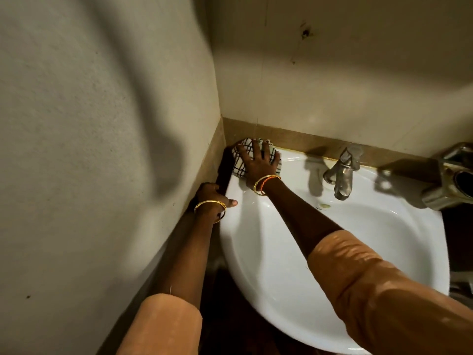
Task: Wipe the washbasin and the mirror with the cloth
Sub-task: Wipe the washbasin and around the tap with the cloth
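A white round washbasin (358, 252) fills the lower middle of the head view, set into a wall corner. At its back left corner lies a white cloth with dark checks (242, 163). My right hand (257, 160) presses flat on that cloth with fingers spread, wrist bangles showing. My left hand (212, 194) grips the basin's left rim, thumb resting on the white surface and fingers curled over the edge. No mirror is in view.
A metal tap (343, 172) stands at the back middle of the basin. Another metal fitting (453, 175) juts in at the right edge. Walls close in on the left (102, 149) and behind (332, 85), with a brown tile strip (307, 143) along the basin.
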